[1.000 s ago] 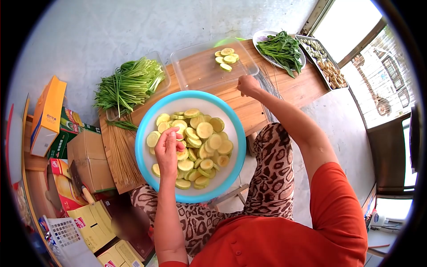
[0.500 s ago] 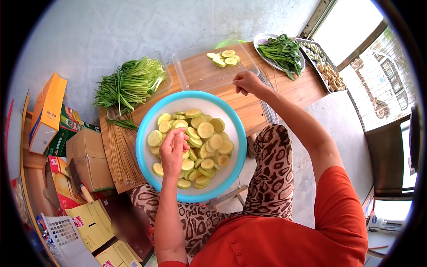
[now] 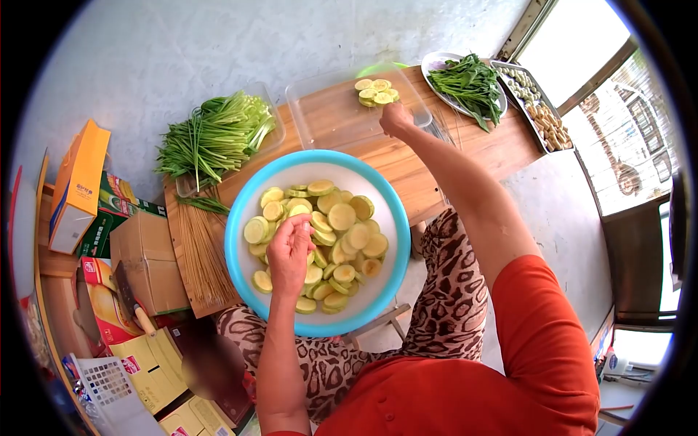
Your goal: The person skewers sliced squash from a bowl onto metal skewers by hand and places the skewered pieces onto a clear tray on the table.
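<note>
My left hand [image 3: 289, 254] is over the blue-rimmed white basin [image 3: 398, 218], its fingers pinched together at the edge of the pile of round green-yellow slices [image 3: 342, 216]; what they hold is too small to make out. My right hand [image 3: 396, 120] is closed at the right side of the clear plastic tray [image 3: 327, 109], just below a small group of slices [image 3: 376, 92] lying in that tray. Whatever its fingers hold is hidden. The basin rests near my lap, against the wooden board's edge.
Long green stalks [image 3: 214, 138] lie in a container at the left. Thin wooden skewers [image 3: 196, 251] are beneath them. Leafy greens [image 3: 469, 86] on a plate and a metal tray of food pieces [image 3: 545, 123] stand at the right. A knife [image 3: 134, 301] lies by the cardboard box [image 3: 149, 258].
My right hand has moved down toward the clear tray, close to the slices there. More slices now show in that tray. My left hand has barely moved.
</note>
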Available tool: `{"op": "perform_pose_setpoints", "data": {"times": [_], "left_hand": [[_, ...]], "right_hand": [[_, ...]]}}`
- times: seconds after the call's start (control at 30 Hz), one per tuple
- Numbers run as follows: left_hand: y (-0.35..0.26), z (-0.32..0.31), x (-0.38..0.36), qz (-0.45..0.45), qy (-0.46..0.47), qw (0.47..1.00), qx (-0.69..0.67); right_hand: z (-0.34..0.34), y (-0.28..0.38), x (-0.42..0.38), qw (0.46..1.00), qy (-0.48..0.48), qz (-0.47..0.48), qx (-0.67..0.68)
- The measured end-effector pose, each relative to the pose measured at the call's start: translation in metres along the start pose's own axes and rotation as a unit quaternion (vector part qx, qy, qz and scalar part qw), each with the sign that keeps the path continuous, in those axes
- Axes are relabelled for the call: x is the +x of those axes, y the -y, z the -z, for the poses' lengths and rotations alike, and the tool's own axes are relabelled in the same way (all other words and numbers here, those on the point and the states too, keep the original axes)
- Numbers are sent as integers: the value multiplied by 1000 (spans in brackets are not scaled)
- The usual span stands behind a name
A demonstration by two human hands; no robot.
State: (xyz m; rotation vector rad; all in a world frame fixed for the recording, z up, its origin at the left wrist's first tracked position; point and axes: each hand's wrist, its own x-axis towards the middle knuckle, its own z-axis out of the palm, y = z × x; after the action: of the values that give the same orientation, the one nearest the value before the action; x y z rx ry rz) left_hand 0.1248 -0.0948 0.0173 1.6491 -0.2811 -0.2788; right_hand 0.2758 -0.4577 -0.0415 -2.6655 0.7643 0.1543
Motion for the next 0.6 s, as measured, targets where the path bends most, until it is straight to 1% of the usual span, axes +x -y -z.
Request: {"op": "perform_pose_setpoints", "data": {"times": [0.1, 0.17, 0.27, 0.3, 0.4, 0.43, 0.5, 0.53, 0.6], "left_hand": [[0, 0, 0, -2, -2, 1000, 4], [-1, 1, 0, -1, 3, 1000, 14], [0, 2, -1, -4, 10, 999, 31], [1, 3, -1, -4, 12, 999, 35], [5, 1, -2, -2, 4, 999, 33], [5, 0, -2, -2, 0, 999, 35], [8, -2, -4, -2, 3, 999, 50], [11, -2, -4, -3, 6, 998, 57], [18, -2, -6, -6, 12, 998, 66]], "right_hand": [[-3, -4, -8, 999, -18, -16, 22], [0, -12, -19, 992, -115, 48, -16], [29, -26, -48, 993, -102, 52, 19], [32, -43, -51, 989, -119, 84, 41], [47, -87, -80, 988, -138, 61, 31], [46, -109, -85, 989, -133, 57, 38], [44, -143, -102, 997, -82, 5, 2], [40, -160, -109, 997, -81, -1, 2], [21, -194, -117, 998, 24, -59, 4]]}}
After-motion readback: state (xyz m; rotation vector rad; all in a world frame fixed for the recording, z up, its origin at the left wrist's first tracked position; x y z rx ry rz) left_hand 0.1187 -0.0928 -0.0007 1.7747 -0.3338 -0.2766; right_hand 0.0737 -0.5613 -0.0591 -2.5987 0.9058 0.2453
